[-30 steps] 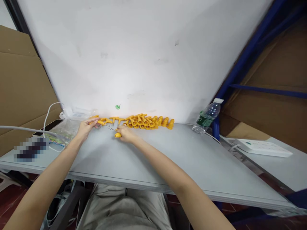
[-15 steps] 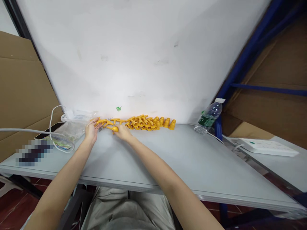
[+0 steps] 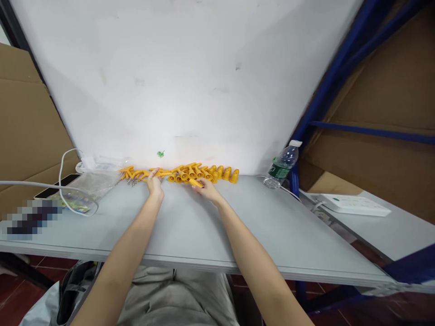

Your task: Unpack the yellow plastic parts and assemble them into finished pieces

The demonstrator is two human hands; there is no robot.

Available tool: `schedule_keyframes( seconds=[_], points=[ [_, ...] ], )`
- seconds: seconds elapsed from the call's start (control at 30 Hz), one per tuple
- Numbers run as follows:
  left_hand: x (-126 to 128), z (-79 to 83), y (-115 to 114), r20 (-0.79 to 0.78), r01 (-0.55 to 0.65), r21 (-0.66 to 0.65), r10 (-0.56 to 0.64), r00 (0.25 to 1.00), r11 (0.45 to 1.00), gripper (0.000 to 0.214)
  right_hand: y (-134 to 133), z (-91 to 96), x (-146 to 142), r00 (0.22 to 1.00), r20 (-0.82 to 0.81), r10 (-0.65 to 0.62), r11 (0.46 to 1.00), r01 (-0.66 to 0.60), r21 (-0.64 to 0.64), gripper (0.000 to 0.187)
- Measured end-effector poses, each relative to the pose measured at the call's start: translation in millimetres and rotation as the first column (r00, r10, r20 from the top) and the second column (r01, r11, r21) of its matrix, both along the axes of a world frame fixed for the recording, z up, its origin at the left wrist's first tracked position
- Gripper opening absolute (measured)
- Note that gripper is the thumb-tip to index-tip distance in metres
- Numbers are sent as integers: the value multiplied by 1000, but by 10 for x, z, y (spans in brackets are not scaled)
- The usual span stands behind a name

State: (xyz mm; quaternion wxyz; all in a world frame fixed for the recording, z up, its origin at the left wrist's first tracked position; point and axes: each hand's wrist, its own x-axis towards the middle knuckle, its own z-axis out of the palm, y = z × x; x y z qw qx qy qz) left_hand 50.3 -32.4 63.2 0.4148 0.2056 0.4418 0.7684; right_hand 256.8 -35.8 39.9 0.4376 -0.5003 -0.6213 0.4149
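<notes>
My left hand (image 3: 155,184) is at the back of the table, its fingers closed around a yellow plastic piece with a ribbed end (image 3: 166,173) that juts out to the right. Beside it on the left lie thin yellow branching pieces (image 3: 137,174) with small metal chains or screws among them. My right hand (image 3: 208,191) grips a short yellow plastic piece (image 3: 196,183), held just in front of the pile. That pile is of yellow cone-shaped pieces (image 3: 192,173), several with their hollow ends facing me. More yellow cones (image 3: 234,175) stand upright at its right end.
A white panel (image 3: 204,90) rises right behind the pieces. To the left are a clear plastic bag (image 3: 103,174), a white cable (image 3: 61,167) and a dark flat device (image 3: 61,185). A water bottle (image 3: 283,165) leans at the right, near a white power strip (image 3: 353,204).
Both hands have shifted right along the row. The left hand has left the far-left pieces, uncovering them. My right hand has come in front of the cone pile with a yellow piece. The view has shifted slightly.
</notes>
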Motion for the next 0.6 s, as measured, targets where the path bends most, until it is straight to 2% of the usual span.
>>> schedule_keyframes(
  seconds=[0.07, 0.2, 0.3, 0.6],
  points=[
    [1, -53, -20, 0, -10, 4, 10, 1000, 1000, 35, 35, -36, 30, 999, -25, -25, 1000, 25, 18, 29],
    [-15, -91, -83, -45, 24, 5, -24, 999, 1000, 36, 72, -89, 30, 983, -154, -101, 994, 94, -52, 45],
    [2, -90, -118, -56, 58, 3, -58, 997, 998, 37, 76, -112, 7, 961, -238, -137, 990, 123, -75, 50],
    [11, -121, -129, -107, 88, -14, -89, 990, 996, 37, 60, -77, -11, 921, -391, -3, 999, 16, 28, 60]
  ],
)
